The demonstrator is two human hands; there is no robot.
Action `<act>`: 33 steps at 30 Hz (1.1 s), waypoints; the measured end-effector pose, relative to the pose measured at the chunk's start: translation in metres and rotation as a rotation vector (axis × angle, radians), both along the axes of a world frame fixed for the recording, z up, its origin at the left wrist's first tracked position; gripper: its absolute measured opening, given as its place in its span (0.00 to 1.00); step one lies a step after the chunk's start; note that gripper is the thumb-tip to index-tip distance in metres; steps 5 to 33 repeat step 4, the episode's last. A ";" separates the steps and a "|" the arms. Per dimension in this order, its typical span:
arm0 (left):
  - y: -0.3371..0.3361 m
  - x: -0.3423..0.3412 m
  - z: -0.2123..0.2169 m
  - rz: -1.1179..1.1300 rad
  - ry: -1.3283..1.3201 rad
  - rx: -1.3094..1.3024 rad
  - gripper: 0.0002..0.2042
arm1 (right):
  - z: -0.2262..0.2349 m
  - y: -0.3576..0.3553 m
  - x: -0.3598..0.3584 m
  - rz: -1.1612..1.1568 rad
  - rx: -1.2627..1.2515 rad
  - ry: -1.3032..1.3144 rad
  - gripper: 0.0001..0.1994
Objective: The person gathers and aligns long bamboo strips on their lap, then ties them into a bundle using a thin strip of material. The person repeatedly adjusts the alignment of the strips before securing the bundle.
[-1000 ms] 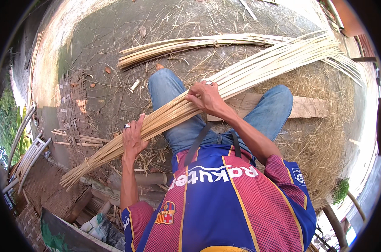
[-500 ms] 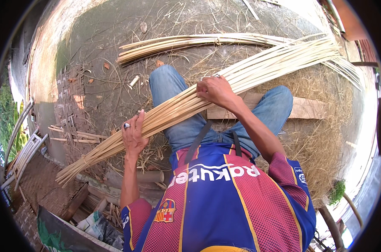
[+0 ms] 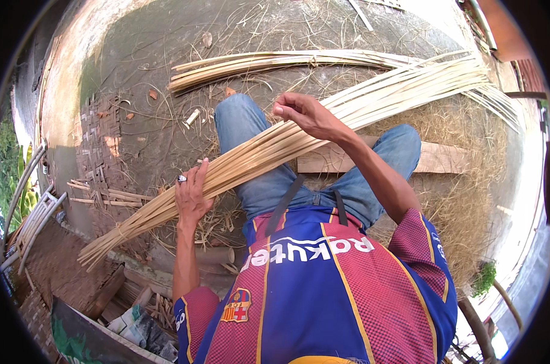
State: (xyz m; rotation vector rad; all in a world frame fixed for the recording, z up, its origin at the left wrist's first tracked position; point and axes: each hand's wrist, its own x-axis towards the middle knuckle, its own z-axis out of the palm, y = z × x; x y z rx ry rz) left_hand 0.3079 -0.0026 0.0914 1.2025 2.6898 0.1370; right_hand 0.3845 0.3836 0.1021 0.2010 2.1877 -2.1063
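Observation:
A long bundle of thin pale bamboo strips (image 3: 251, 155) lies slantwise across my thighs, from the lower left up to the far right, where its ends fan out. Near its left end a tie (image 3: 119, 229) goes around it. My left hand (image 3: 193, 191), with a ring on one finger, is closed around the bundle left of my knees. Just above the bundle's middle is my right hand (image 3: 302, 114), its fingers curled and the thumb pressed in against them. Whether a thin strand is between those fingers is too small to tell.
A second tied bundle of strips (image 3: 244, 65) lies on the ground beyond my knees. A wooden plank (image 3: 439, 156) rests under my right leg, beside piled fine shavings (image 3: 457, 206). At left are a woven mat (image 3: 102, 136) and loose sticks (image 3: 114, 197).
My right hand has let go of the bundle's top and risen a little, turning so the thumb shows. My left hand keeps its hold, and the bundle has hardly moved.

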 end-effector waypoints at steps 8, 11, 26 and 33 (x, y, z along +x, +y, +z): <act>0.001 -0.002 0.000 0.001 -0.033 -0.001 0.54 | -0.009 0.022 0.009 -0.093 0.289 0.026 0.12; 0.001 -0.002 0.000 0.001 -0.033 -0.001 0.54 | -0.009 0.022 0.009 -0.093 0.289 0.026 0.12; 0.001 -0.002 0.000 0.001 -0.033 -0.001 0.54 | -0.009 0.022 0.009 -0.093 0.289 0.026 0.12; 0.001 -0.002 0.000 0.001 -0.033 -0.001 0.54 | -0.009 0.022 0.009 -0.093 0.289 0.026 0.12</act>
